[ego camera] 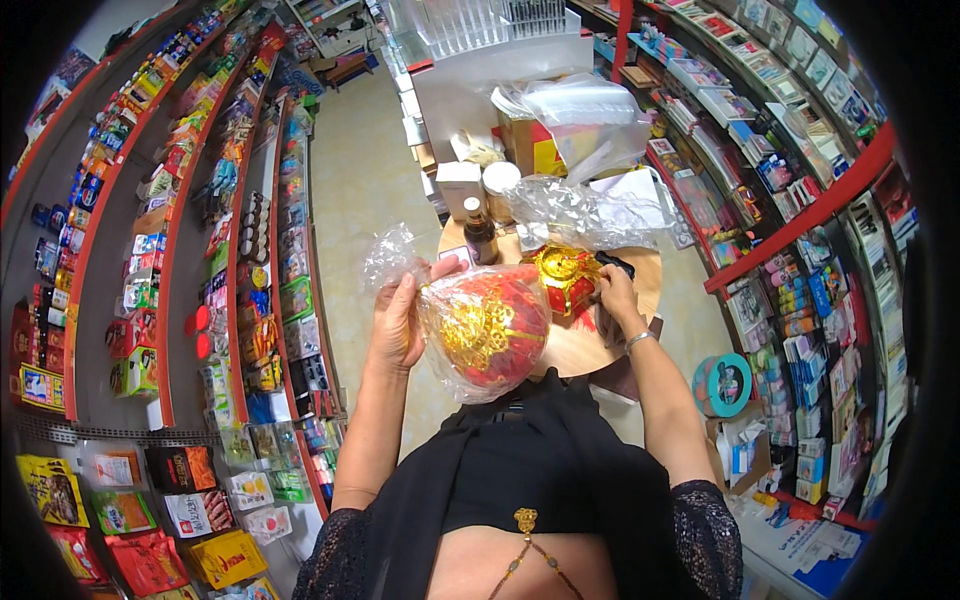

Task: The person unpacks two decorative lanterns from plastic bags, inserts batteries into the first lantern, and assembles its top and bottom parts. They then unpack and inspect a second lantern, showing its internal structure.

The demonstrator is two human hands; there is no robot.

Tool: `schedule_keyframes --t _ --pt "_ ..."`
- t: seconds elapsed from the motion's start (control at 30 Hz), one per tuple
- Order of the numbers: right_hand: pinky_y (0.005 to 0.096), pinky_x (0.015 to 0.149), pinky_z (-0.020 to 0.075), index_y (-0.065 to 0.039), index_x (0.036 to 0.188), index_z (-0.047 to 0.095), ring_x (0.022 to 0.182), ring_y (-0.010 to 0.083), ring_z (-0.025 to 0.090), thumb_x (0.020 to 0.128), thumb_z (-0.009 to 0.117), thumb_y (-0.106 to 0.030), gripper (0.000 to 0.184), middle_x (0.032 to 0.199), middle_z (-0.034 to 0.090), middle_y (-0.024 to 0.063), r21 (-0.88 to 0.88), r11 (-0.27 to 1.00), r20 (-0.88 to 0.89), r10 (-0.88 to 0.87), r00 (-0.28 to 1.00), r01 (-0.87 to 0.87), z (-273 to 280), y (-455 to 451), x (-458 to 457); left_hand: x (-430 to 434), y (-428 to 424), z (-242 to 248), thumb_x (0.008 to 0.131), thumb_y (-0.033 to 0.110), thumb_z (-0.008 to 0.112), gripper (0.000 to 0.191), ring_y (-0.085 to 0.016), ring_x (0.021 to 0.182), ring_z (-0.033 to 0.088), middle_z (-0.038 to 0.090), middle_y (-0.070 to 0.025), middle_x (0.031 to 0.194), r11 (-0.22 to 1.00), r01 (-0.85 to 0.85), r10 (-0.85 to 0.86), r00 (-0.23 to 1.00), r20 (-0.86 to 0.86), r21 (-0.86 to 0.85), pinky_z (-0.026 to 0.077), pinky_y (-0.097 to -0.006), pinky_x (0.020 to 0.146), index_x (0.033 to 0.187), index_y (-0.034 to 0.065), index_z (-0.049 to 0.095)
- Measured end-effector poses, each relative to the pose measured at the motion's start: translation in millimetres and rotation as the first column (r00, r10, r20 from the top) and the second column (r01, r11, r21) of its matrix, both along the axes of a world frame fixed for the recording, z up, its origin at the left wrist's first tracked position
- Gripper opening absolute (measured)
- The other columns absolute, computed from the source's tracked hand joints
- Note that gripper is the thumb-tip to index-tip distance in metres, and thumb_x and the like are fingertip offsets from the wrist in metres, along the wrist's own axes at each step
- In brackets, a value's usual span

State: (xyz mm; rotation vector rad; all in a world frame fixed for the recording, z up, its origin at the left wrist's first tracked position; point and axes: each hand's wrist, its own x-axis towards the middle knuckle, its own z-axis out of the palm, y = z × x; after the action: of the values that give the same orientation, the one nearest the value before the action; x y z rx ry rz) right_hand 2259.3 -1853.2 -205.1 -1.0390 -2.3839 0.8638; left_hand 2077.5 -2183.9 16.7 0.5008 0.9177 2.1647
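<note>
My left hand (403, 319) grips a clear plastic bag at its gathered neck, and inside the bag sits a red and gold lantern ornament (491, 326). The bag hangs over the near left edge of a round wooden table (581, 352). On the table to its right lies a second red and gold lantern ornament (564, 279), with red tassel threads below it. My right hand (619, 296) is at the right side of that second ornament, fingertips bent together. Whether the fingers pinch part of it is hard to see. A black item (616, 262) lies just beyond them.
A dark bottle with a white cap (480, 232), a white-lidded jar (501, 180), a white box (460, 186) and crumpled clear plastic (559, 210) crowd the table's far side. Snack shelves (169, 225) line the left; stationery shelves (810, 300) line the right. A teal-rimmed tub (724, 385) stands at right.
</note>
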Motion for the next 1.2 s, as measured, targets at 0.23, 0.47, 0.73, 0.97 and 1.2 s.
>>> schedule_keyframes --t 0.23,0.47,0.73,0.97,1.2 --pt "0.0418 0.098 0.0445 -0.002 0.112 0.066 0.114 0.0314 0.056 0.086 0.056 -0.001 0.028 0.120 0.059 0.0146 0.194 0.960 -0.111 -0.183 0.977 0.202 18 -9 -3 1 5 3 0.103 0.024 0.051 0.036 -0.044 0.131 0.048 0.054 -0.0322 0.134 0.986 0.130 -0.134 0.991 0.027 0.099 0.041 -0.0544 0.109 0.125 -0.0033 0.055" --pt "0.0366 0.093 0.0468 0.000 0.111 0.065 0.107 0.0270 0.059 0.085 0.070 -0.008 0.027 0.116 0.061 0.0144 0.113 0.851 -0.536 0.487 0.689 -0.513 239 -126 -16 18 27 19 0.095 0.022 0.064 0.041 -0.039 0.137 0.044 0.057 -0.0231 0.135 0.991 0.000 -0.022 0.987 -0.160 -0.134 0.035 -0.0529 0.113 0.129 0.0009 0.057" --pt "0.0418 0.088 0.0483 0.000 0.105 0.064 0.095 0.0351 0.060 0.076 0.080 -0.020 0.039 0.098 0.064 0.0149 0.075 0.925 -0.537 0.353 0.767 -0.373 243 -162 -52 19 50 31 0.088 0.000 0.071 0.037 -0.017 0.092 0.068 0.070 -0.0092 0.109 0.943 -0.044 -0.076 0.937 -0.341 -0.330 0.055 -0.0304 0.085 0.124 -0.0019 0.062" --pt "0.0378 0.098 0.0494 0.000 0.115 0.062 0.107 0.0223 0.062 0.087 0.068 -0.008 0.030 0.110 0.066 0.0111 -0.633 0.383 -0.773 -0.285 0.566 -0.672 242 -144 -45 12 47 46 0.093 0.003 0.064 0.022 -0.011 0.101 0.061 0.065 -0.0053 0.106 0.971 -0.094 -0.045 0.834 -0.550 -0.221 0.051 -0.0245 0.087 0.114 -0.0010 0.067" --pt "0.0397 0.104 0.0445 0.000 0.113 0.062 0.115 0.0234 0.056 0.086 0.068 -0.019 0.033 0.116 0.059 0.0117 -0.480 0.309 -0.874 -0.243 0.420 -0.821 229 -135 -45 20 51 64 0.083 -0.002 0.074 0.031 -0.014 0.094 0.064 0.065 -0.0072 0.108 0.949 -0.092 -0.174 0.646 -0.744 -0.302 0.054 -0.0271 0.084 0.113 -0.0001 0.069"
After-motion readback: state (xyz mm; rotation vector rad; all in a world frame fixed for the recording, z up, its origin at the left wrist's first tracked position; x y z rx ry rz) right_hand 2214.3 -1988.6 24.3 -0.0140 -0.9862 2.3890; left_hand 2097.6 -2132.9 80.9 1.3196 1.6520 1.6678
